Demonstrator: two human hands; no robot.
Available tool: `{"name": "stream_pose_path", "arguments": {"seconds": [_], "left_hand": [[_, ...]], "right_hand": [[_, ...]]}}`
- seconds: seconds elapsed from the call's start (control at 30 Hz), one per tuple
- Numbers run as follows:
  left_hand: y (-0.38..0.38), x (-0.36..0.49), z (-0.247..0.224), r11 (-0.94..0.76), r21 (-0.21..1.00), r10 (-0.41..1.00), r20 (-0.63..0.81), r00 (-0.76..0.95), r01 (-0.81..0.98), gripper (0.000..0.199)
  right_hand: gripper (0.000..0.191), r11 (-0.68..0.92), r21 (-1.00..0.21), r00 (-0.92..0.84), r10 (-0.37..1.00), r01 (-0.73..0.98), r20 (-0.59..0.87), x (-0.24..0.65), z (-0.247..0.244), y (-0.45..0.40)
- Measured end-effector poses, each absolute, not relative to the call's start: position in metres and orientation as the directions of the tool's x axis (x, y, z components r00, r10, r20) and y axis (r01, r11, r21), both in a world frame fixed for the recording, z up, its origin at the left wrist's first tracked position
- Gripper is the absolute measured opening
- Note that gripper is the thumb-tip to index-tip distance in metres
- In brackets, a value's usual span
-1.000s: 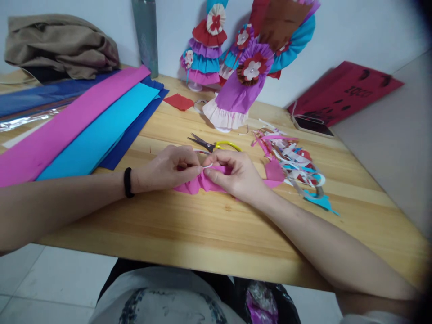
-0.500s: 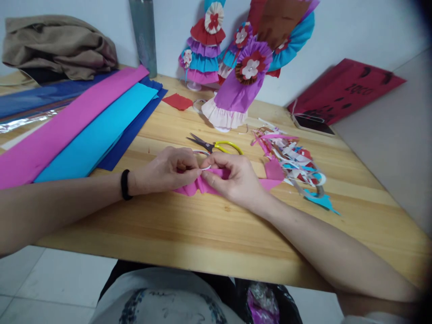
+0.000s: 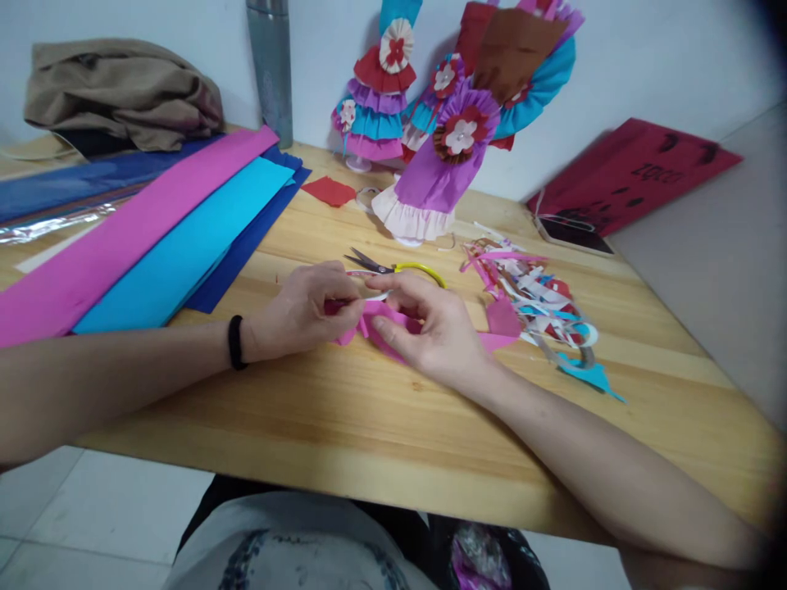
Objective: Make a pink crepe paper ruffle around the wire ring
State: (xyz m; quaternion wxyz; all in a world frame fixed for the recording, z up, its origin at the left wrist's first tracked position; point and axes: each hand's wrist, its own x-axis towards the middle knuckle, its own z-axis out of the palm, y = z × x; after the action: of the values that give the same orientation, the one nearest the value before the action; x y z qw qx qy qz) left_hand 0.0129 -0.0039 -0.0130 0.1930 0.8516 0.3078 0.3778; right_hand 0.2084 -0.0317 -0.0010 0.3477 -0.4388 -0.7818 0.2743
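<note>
Both my hands work on a strip of pink crepe paper [image 3: 387,332] just above the wooden table. Between thumb and curled fingers, my left hand [image 3: 311,310] pinches the gathered end of the strip. My right hand [image 3: 430,324] has its thumb on the pink paper and its fingers bent over it, partly apart from the thumb. A thin white strip [image 3: 379,297] runs between the two hands. Beyond my fingers lie scissors [image 3: 421,268] with yellow handles, blades slightly apart. The strip's tail [image 3: 504,319] extends right, past my right hand.
Folded pink [image 3: 147,225] and blue crepe sheets [image 3: 190,238] lie at left. Paper-ruffled figures [image 3: 439,176] stand at the back beside a grey bottle [image 3: 274,78]. Paper scraps [image 3: 534,283] are heaped at right, near a phone [image 3: 575,236] and a red bag [image 3: 639,180].
My right hand's fingers have loosened and lifted a little from the pinch, opening a gap above the thumb. My left hand keeps its pinch. The whole view has shifted slightly.
</note>
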Motion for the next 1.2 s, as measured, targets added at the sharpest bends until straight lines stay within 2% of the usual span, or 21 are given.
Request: {"name": "stream_pose_path", "arguments": {"seconds": [0.1,0.17,0.33,0.47,0.6,0.73,0.9,1.07,1.2], "left_hand": [[-0.002,0.013,-0.014,-0.768,0.546,0.632,0.564,0.532,0.335,0.029],[-0.001,0.014,-0.015,-0.802,0.489,0.595,0.607,0.527,0.342,0.030],[-0.003,0.015,-0.018,-0.873,0.359,0.484,0.716,0.502,0.330,0.032],[-0.005,0.015,-0.018,-0.882,0.302,0.458,0.726,0.513,0.361,0.030],[-0.004,0.016,-0.019,-0.890,0.241,0.428,0.731,0.531,0.386,0.026],[-0.004,0.017,-0.021,-0.887,0.247,0.438,0.716,0.544,0.390,0.030],[-0.005,0.015,-0.019,-0.874,0.291,0.474,0.688,0.550,0.389,0.033],[-0.007,0.016,-0.017,-0.880,0.313,0.470,0.686,0.555,0.358,0.030],[-0.006,0.015,-0.017,-0.900,0.281,0.426,0.727,0.538,0.333,0.034]], "right_hand": [[0.035,0.369,-0.839,-0.384,0.899,0.399,0.213,0.208,-0.002,-0.031],[0.037,0.337,-0.864,-0.381,0.905,0.375,0.188,0.207,-0.003,-0.030],[0.042,0.328,-0.846,-0.363,0.915,0.421,0.174,0.208,-0.004,-0.031],[0.048,0.364,-0.803,-0.392,0.902,0.472,0.179,0.209,-0.001,-0.031],[0.052,0.332,-0.806,-0.406,0.905,0.490,0.126,0.210,0.002,-0.029],[0.051,0.316,-0.813,-0.438,0.895,0.489,0.084,0.212,0.005,-0.026],[0.055,0.370,-0.770,-0.483,0.871,0.519,0.093,0.215,0.014,-0.024],[0.055,0.471,-0.726,-0.539,0.826,0.500,0.164,0.220,0.018,-0.022],[0.053,0.500,-0.741,-0.553,0.806,0.448,0.210,0.225,0.014,-0.019]]}}
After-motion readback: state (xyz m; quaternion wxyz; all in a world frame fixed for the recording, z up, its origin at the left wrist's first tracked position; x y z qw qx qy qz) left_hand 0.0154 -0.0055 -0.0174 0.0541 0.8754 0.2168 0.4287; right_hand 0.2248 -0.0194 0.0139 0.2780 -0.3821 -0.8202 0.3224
